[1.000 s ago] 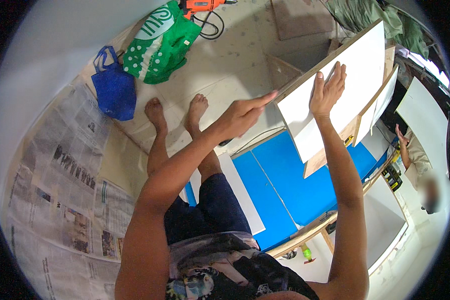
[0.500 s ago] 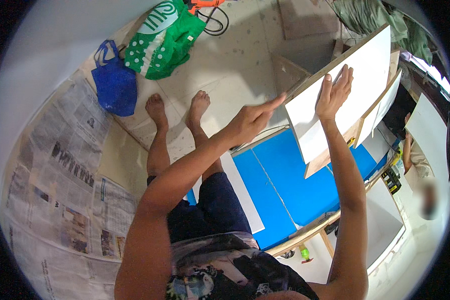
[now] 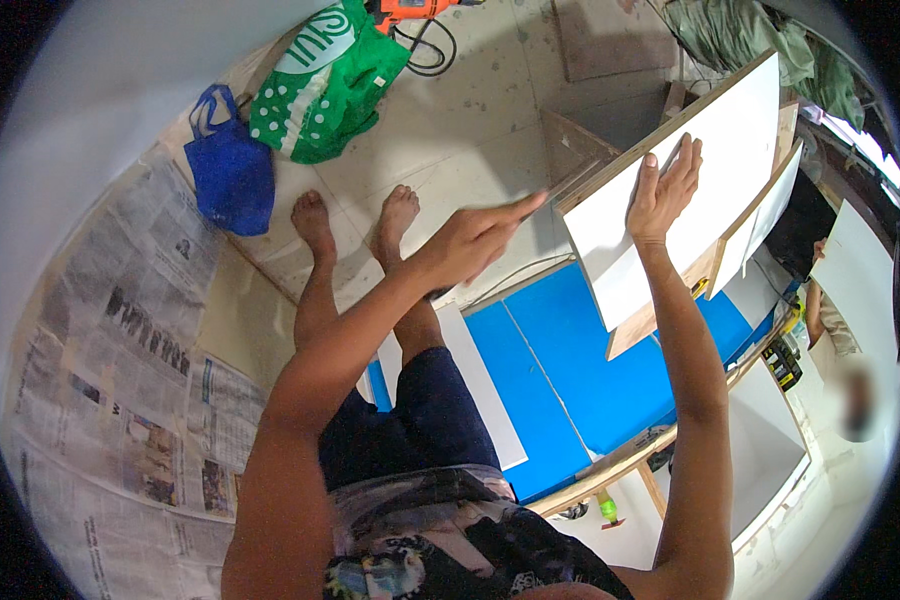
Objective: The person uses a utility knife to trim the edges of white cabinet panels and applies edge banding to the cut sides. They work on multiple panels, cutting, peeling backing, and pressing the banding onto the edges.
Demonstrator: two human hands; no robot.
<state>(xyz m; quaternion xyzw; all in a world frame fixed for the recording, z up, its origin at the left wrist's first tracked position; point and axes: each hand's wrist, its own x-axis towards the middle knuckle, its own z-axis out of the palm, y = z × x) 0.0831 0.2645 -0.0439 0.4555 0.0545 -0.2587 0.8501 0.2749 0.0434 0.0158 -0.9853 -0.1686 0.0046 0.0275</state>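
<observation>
My left hand (image 3: 467, 245) is closed around a long, thin, file-like tool (image 3: 570, 182), its index finger stretched along the top. The tool's narrow length lies along the near-left corner and wooden edge of a white-faced board (image 3: 720, 140); a dark end shows under my palm. Most of the handle is hidden by my fingers. Flat on the board's white face rests my right hand (image 3: 664, 190), open with the fingers pointing away from me. The board is tilted, over further wooden pieces (image 3: 634, 332) and a blue surface (image 3: 580, 340).
A green bag (image 3: 325, 95), a blue bag (image 3: 230, 170) and an orange corded power tool (image 3: 410, 10) lie on the floor at far left. Newspaper (image 3: 120, 370) covers the left side. Another person's hand (image 3: 819, 248) touches a white panel (image 3: 855, 265) at right.
My left hand has drawn back toward me and to the left with the tool, so more of its length shows. My right hand and the board have shifted only slightly.
</observation>
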